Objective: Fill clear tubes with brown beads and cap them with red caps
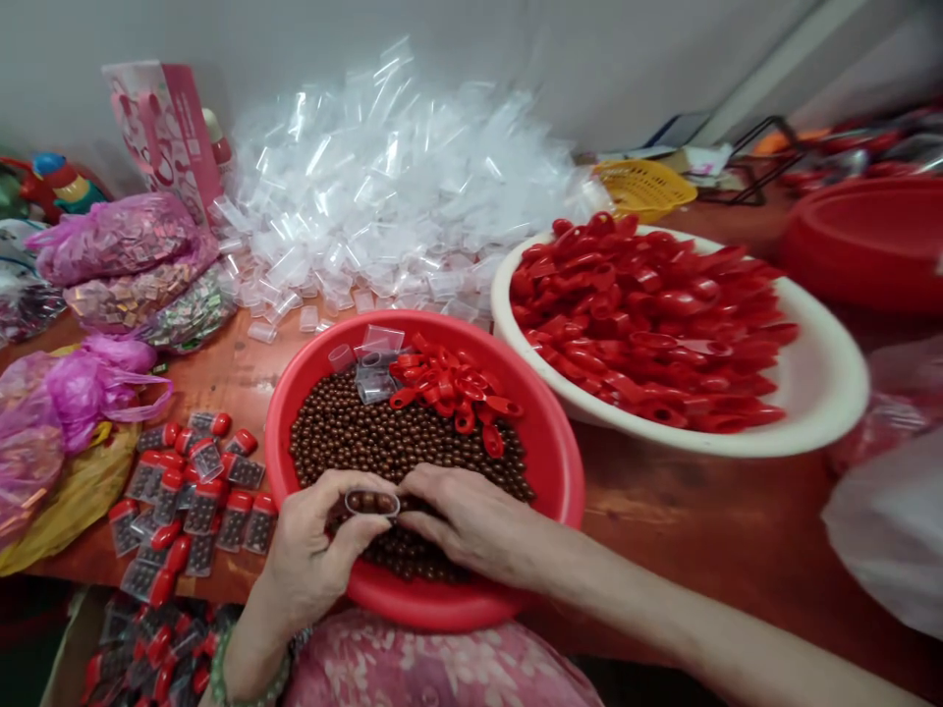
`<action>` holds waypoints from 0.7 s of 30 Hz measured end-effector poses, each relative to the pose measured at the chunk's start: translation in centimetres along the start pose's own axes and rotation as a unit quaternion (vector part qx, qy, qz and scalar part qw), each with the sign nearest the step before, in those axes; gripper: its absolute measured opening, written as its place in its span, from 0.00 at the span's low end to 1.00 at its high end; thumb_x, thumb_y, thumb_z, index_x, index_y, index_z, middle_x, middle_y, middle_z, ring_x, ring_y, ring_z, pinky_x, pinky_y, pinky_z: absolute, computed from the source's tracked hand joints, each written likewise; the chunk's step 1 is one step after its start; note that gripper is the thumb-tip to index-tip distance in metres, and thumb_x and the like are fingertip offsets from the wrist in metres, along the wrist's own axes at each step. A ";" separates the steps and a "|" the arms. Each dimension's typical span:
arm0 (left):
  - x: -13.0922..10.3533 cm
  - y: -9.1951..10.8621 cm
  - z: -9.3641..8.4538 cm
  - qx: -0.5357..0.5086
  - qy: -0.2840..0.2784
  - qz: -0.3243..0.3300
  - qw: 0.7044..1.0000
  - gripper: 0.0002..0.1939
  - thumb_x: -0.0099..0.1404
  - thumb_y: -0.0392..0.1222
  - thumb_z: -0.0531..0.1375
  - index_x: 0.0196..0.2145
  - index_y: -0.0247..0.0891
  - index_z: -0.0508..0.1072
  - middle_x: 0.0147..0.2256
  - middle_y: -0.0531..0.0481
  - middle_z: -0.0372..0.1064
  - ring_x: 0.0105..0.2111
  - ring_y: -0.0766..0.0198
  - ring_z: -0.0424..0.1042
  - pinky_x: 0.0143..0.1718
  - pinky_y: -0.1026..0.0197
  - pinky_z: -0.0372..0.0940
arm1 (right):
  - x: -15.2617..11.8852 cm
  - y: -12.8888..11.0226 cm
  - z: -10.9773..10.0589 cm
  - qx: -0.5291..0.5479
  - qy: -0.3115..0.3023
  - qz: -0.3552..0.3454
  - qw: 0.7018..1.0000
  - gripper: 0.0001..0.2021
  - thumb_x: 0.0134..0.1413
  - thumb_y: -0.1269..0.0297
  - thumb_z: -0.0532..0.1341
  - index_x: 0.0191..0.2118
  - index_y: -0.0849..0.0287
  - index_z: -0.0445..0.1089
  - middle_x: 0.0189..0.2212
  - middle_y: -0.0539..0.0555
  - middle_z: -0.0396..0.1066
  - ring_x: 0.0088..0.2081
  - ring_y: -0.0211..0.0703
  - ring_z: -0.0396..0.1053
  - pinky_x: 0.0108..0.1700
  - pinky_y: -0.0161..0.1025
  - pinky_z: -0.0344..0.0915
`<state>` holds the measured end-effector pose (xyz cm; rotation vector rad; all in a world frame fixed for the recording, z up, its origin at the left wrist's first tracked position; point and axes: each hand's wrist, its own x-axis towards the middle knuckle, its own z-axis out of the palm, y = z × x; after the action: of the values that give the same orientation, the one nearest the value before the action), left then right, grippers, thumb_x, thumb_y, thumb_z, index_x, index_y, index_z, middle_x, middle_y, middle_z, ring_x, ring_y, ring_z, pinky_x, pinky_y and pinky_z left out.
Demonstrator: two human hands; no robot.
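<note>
The left hand (pixel 313 550) holds a small clear tube (pixel 372 503) between thumb and fingers, its open mouth turned up and a few brown beads showing inside it. The right hand (pixel 471 520) lies just beside it, palm down on the brown beads (pixel 368 437), its fingers narrow and touching the tube's right end; whether they pinch a bead cannot be told. Both hands are over the near part of a red basin (pixel 549 442) on the wooden worktop (pixel 707 530). At the far side of the basin, on top of the beads, lie a few empty clear tubes (pixel 372 358) and a small heap of red caps (pixel 453 388). To the left of the basin, filled and capped tubes (pixel 188 496) lie in a loose cluster on the worktop. Far behind the basin rises a big pile of empty clear tubes (pixel 390 187). To the right, a white bowl (pixel 817 393) holds many more red caps (pixel 648 314). Pink bags (pixel 118 241) sit at the far left.
</note>
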<state>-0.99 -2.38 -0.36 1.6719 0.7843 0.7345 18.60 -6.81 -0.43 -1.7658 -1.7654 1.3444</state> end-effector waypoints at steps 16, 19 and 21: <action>1.3 -0.1 1.2 -0.113 0.036 -0.112 0.987 0.10 0.60 0.37 0.65 0.41 0.36 0.74 0.36 0.49 0.76 0.35 0.65 0.75 0.39 0.65 0.69 | 4.0 1.9 -4.3 -0.447 0.158 -0.072 0.878 0.11 0.62 0.71 0.52 0.40 0.63 0.73 0.36 0.62 0.70 0.39 0.52 0.64 0.40 0.44 0.56; 1.4 -0.2 1.2 -0.164 0.033 -0.127 0.978 0.12 0.59 0.37 0.65 0.41 0.36 0.73 0.38 0.49 0.76 0.37 0.65 0.75 0.41 0.65 0.69 | 5.7 2.0 -4.2 -0.492 0.156 -0.087 0.852 0.12 0.60 0.74 0.52 0.38 0.64 0.74 0.35 0.64 0.70 0.38 0.52 0.63 0.38 0.44 0.54; 1.5 -0.3 1.0 -0.176 0.040 -0.137 0.974 0.13 0.58 0.36 0.65 0.42 0.37 0.73 0.38 0.50 0.75 0.38 0.66 0.74 0.42 0.66 0.68 | 6.5 2.3 -4.1 -0.513 0.151 -0.102 0.839 0.12 0.60 0.74 0.52 0.35 0.63 0.74 0.35 0.64 0.70 0.37 0.51 0.63 0.37 0.43 0.53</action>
<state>0.69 -1.72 -0.76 1.1944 0.8657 0.7018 21.89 0.21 -2.58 -1.9526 -2.5783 -0.1004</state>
